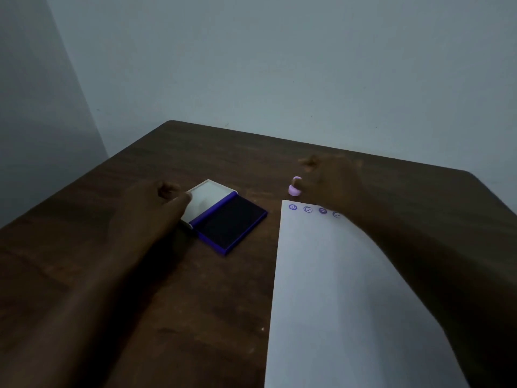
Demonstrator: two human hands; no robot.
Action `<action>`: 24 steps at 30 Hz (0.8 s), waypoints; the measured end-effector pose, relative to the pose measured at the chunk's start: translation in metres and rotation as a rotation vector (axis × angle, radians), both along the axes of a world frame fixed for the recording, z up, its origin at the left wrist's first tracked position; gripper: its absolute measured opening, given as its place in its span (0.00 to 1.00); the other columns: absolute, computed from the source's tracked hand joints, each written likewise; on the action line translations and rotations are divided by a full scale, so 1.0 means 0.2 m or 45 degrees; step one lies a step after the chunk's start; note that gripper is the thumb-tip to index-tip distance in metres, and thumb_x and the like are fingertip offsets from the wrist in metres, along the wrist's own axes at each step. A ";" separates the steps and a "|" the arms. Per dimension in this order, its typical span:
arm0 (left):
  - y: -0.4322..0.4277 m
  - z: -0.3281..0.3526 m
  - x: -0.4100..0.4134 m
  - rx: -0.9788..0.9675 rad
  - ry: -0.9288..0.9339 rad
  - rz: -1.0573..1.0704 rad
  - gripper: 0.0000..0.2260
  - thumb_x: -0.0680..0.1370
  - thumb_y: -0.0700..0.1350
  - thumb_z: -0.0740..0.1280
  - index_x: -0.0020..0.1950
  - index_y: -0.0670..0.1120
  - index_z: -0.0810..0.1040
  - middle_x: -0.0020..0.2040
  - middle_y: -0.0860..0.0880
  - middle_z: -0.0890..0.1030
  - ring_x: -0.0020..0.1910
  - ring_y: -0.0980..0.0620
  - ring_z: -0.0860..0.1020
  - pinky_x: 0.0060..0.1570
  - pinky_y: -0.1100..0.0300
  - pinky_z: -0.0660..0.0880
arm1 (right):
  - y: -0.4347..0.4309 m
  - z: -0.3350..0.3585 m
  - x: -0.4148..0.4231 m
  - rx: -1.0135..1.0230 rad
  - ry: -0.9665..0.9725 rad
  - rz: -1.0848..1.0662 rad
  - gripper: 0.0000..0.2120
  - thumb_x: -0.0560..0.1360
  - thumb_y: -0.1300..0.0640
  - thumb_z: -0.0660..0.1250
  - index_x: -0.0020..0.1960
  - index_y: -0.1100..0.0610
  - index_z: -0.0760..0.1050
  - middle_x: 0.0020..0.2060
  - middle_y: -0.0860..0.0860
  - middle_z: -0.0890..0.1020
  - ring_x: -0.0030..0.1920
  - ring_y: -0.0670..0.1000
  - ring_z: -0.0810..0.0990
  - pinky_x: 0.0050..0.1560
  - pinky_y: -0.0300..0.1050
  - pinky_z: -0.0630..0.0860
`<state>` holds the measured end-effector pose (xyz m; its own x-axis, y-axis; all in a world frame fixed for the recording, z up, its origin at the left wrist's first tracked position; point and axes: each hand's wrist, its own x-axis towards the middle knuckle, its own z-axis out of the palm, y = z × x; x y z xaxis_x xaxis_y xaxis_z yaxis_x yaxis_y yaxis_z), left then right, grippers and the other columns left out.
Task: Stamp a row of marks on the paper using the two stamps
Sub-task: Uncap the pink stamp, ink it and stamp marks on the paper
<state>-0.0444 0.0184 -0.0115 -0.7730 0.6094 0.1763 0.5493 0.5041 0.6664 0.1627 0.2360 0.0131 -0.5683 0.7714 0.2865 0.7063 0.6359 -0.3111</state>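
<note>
A white paper (335,289) lies on the right of the dark wooden table (195,303). Several purple marks (307,209) run in a row along its top edge. A small pink stamp (294,189) stands on the table just beyond the paper's top left corner, and my right hand (330,180) pinches its top. The ink pad (232,222) lies open left of the paper, its white lid (207,200) folded back. My left hand (156,203) is curled at the lid's left edge with a pale tip at its fingers. I see no second stamp.
The table's far edge runs close behind the stamp and meets a plain grey wall (279,65). My right forearm (433,261) lies across the paper's right side. The room is dim and both hands are blurred.
</note>
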 end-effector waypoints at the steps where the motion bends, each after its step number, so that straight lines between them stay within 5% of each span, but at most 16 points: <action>1: 0.00 0.00 0.01 0.003 0.000 0.001 0.12 0.77 0.53 0.68 0.56 0.49 0.79 0.46 0.51 0.77 0.44 0.55 0.75 0.45 0.55 0.72 | 0.04 0.01 0.00 -0.006 -0.025 -0.023 0.28 0.59 0.32 0.64 0.52 0.46 0.80 0.46 0.47 0.85 0.54 0.53 0.80 0.61 0.60 0.72; 5: 0.00 0.00 0.01 -0.004 -0.052 -0.010 0.13 0.76 0.54 0.68 0.58 0.51 0.78 0.48 0.51 0.78 0.45 0.54 0.76 0.47 0.53 0.75 | 0.08 0.03 -0.01 -0.073 -0.133 -0.030 0.23 0.57 0.30 0.62 0.39 0.46 0.79 0.30 0.43 0.81 0.48 0.51 0.82 0.58 0.60 0.73; 10: 0.00 0.01 0.01 0.008 -0.051 -0.016 0.13 0.75 0.54 0.69 0.58 0.52 0.78 0.48 0.53 0.77 0.48 0.53 0.77 0.49 0.52 0.77 | 0.11 -0.01 -0.03 -0.046 -0.115 0.002 0.17 0.58 0.32 0.64 0.33 0.43 0.80 0.31 0.39 0.82 0.44 0.46 0.80 0.57 0.62 0.73; 15: 0.01 0.00 0.01 0.060 -0.050 -0.057 0.11 0.74 0.54 0.70 0.55 0.56 0.77 0.40 0.60 0.74 0.44 0.58 0.75 0.44 0.57 0.75 | 0.07 0.01 -0.03 -0.036 -0.015 -0.006 0.13 0.64 0.34 0.69 0.35 0.43 0.82 0.25 0.36 0.78 0.39 0.40 0.78 0.57 0.57 0.70; 18: 0.02 0.00 0.03 0.149 -0.095 -0.105 0.09 0.75 0.52 0.71 0.54 0.55 0.77 0.41 0.61 0.74 0.41 0.62 0.74 0.38 0.64 0.71 | -0.03 0.07 -0.04 -0.219 0.175 0.114 0.10 0.65 0.37 0.72 0.36 0.42 0.82 0.28 0.36 0.80 0.30 0.38 0.76 0.47 0.48 0.76; 24: 0.03 0.03 0.08 0.235 -0.163 -0.210 0.11 0.73 0.52 0.72 0.54 0.54 0.80 0.44 0.60 0.78 0.43 0.60 0.77 0.36 0.66 0.70 | -0.30 0.11 -0.10 -0.520 0.275 0.380 0.10 0.68 0.43 0.75 0.44 0.49 0.85 0.36 0.44 0.86 0.36 0.38 0.82 0.35 0.32 0.72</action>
